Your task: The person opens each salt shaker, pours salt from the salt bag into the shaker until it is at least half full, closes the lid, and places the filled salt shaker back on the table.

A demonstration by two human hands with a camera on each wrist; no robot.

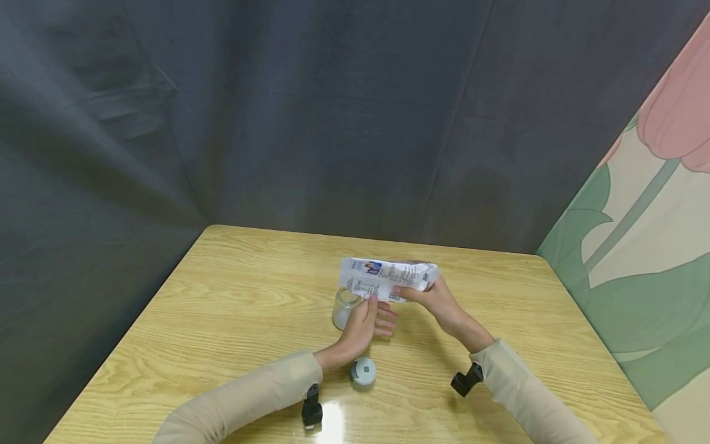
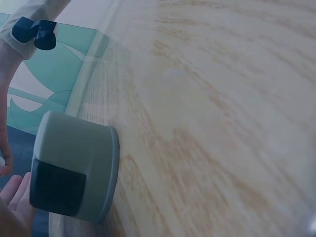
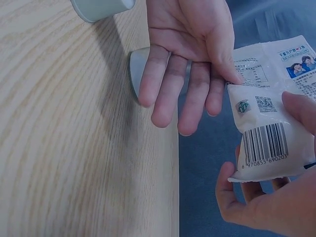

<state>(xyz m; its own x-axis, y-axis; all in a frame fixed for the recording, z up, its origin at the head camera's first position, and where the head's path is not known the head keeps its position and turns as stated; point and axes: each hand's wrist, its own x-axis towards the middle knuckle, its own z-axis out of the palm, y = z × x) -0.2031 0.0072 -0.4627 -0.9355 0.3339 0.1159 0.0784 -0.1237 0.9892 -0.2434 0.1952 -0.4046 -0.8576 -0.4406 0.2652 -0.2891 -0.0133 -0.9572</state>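
Note:
My right hand (image 1: 440, 302) grips the right end of a white printed plastic bag (image 1: 388, 279), thumb on top and fingers curled beneath, as the right wrist view shows. The bag lies sideways in the air, its left end over the mouth of a glass jar (image 1: 339, 316) standing on the table. My left hand (image 3: 190, 59) is beside the jar with its fingers straight and spread. Its thumb tip is right at the bag's lower edge. Part of the jar is hidden behind this hand. A pale grey-green lid (image 1: 363, 372) with a dark patch sits near my left wrist.
The wooden table (image 1: 238, 296) carries the jar and lid. A dark curtain (image 1: 344, 123) hangs behind and to the left of it. At the right is a wall with a painted flower pattern (image 1: 654, 246). Each sleeve bears a black wrist camera (image 1: 312, 407).

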